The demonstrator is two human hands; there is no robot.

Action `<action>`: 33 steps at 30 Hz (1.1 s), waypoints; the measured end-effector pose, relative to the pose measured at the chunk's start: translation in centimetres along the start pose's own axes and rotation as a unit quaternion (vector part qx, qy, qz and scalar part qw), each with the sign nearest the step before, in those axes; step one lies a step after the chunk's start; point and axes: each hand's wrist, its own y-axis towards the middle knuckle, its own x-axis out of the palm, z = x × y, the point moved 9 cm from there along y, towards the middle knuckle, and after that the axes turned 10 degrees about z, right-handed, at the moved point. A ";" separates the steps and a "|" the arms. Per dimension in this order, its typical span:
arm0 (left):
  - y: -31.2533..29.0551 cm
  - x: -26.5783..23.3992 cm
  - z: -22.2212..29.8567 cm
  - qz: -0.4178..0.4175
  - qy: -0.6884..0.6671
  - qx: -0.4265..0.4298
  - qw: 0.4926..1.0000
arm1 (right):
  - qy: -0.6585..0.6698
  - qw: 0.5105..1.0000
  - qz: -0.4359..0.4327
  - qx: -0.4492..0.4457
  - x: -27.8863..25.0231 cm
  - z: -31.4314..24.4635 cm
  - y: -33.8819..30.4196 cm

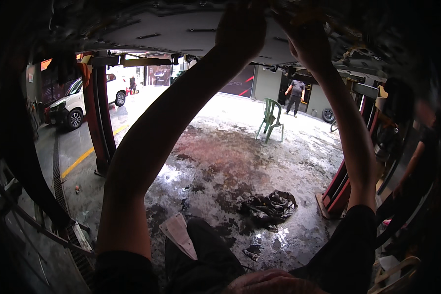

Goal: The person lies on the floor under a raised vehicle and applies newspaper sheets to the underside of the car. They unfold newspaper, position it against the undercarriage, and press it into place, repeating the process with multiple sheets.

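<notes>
Both my arms reach up to the underside of a raised vehicle (181, 35), which fills the top of the head view. My left hand (241, 32) is against the dark parts at the top middle, its fingers lost in shadow. Just to the right, my right hand (307, 44) is raised to the same area, its fingers also too dark to make out. Whatever either hand touches or holds there is hidden. A white paper slip (180, 235) lies by my leg, low in the view.
Red lift posts stand at left (99, 117) and right (339, 188). A crumpled black plastic bag (270, 208) lies on the wet, stained floor. Beyond are a green chair (271, 120), a standing person (296, 93) and a white car (72, 104). Another person (416, 166) is close at right.
</notes>
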 end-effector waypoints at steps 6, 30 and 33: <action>-0.9 -2.4 -2.9 0.083 -0.196 -0.040 0.976 | -0.002 0.997 -0.061 0.042 1.8 0.1 0.0; -3.2 -5.0 -2.5 0.120 -0.382 -0.100 0.911 | 0.235 0.944 0.032 0.230 -1.1 -1.1 -2.9; -4.9 -4.3 -1.1 0.033 -0.530 -0.185 0.827 | 0.422 0.811 -0.011 0.406 -2.5 -1.8 -3.1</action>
